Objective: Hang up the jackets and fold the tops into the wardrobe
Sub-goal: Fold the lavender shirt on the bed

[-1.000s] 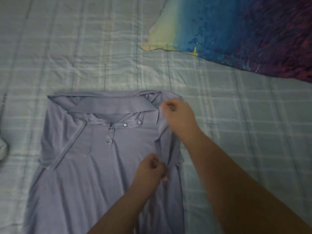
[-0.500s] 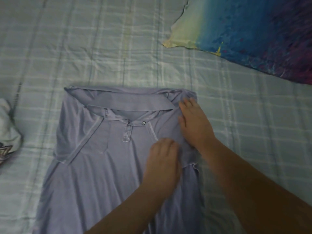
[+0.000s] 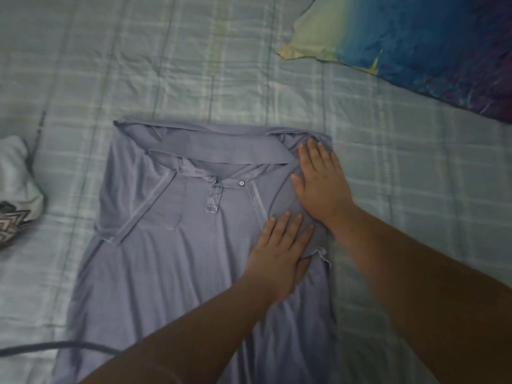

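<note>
A lavender-grey polo top lies face up on the bed, collar at the far end, both sleeves folded inward over the chest. My right hand lies flat with straight fingers on the folded right shoulder beside the collar. My left hand presses flat on the folded right sleeve just below it. Neither hand grips the cloth. The top's lower hem runs out of view beneath my forearms.
The bed is covered by a pale green checked sheet. A blue, yellow and purple pillow lies at the far right. A white garment with a zigzag print sits at the left edge. A dark cord crosses the near left.
A second ago both hands pinched the right sleeve and brought it inward. They have let go and now lie flat on the fold. The view has drifted slightly, showing more of the left side.
</note>
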`<act>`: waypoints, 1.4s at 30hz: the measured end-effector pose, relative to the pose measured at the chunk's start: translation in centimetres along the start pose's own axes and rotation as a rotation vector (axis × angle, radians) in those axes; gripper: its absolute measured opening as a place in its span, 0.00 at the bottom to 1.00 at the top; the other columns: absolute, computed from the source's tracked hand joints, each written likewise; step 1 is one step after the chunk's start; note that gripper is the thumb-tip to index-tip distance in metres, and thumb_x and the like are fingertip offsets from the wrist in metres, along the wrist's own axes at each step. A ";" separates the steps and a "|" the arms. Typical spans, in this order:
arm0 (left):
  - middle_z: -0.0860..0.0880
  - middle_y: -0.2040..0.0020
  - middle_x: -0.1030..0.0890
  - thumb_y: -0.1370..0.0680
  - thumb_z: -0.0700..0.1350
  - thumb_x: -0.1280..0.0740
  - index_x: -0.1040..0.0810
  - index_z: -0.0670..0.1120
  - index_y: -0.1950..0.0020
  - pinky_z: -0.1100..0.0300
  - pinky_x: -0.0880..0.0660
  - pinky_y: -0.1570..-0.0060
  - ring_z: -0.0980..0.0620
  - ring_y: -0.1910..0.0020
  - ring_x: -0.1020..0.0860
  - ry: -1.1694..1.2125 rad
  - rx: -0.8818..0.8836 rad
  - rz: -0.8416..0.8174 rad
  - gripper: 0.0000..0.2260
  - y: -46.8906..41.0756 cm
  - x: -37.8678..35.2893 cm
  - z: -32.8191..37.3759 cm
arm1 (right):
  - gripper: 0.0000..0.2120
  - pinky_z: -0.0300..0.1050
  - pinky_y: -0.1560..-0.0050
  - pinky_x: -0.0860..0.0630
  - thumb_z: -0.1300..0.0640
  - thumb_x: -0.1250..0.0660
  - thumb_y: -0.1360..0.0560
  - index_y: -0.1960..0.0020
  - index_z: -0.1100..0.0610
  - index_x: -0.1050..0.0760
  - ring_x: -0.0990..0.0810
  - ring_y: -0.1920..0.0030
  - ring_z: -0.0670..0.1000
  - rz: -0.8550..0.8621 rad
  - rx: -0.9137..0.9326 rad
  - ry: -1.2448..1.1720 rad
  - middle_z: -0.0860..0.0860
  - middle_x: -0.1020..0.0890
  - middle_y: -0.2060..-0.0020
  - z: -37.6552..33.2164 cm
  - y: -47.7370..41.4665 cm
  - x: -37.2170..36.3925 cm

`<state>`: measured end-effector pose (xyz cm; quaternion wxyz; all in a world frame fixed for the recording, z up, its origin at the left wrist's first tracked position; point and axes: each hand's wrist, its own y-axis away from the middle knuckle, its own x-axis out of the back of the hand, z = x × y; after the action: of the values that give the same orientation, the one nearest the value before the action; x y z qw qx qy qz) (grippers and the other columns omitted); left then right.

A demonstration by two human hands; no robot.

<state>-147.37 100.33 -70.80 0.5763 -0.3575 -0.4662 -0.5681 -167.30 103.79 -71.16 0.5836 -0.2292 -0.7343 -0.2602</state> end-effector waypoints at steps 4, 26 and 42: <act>0.42 0.24 0.33 0.19 0.55 0.47 0.36 0.42 0.22 0.44 0.44 0.23 0.41 0.23 0.38 0.068 0.047 -0.046 0.28 2.5 2.6 0.1 | 0.29 0.55 0.23 0.44 0.49 0.50 0.19 0.23 0.63 0.41 0.38 0.25 0.61 0.074 -0.012 -0.157 0.61 0.36 0.25 -2.1 5.8 1.7; 0.44 0.51 0.20 0.30 0.41 0.28 0.26 0.42 0.41 0.52 0.24 0.56 0.42 0.55 0.21 0.572 1.060 -0.125 0.19 44.2 7.2 -14.7 | 0.26 0.53 0.44 0.27 0.59 0.30 0.33 0.37 0.66 0.27 0.22 0.44 0.66 -0.349 -1.054 -0.603 0.65 0.22 0.49 -15.8 41.6 1.1; 0.40 0.49 0.22 0.20 0.41 0.32 0.22 0.39 0.42 0.62 0.19 0.63 0.48 0.56 0.21 1.300 1.171 -0.123 0.08 49.5 8.6 -15.0 | 0.03 0.47 0.64 0.25 0.66 0.35 0.24 0.54 0.59 0.23 0.23 0.63 0.56 -0.268 -1.278 -0.979 0.61 0.21 0.57 -15.6 47.7 2.9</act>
<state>-97.16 88.34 -61.51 0.7872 0.4160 -0.2803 -0.3587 -125.90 130.02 -59.97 -0.0829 -0.5157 -0.6369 -0.5670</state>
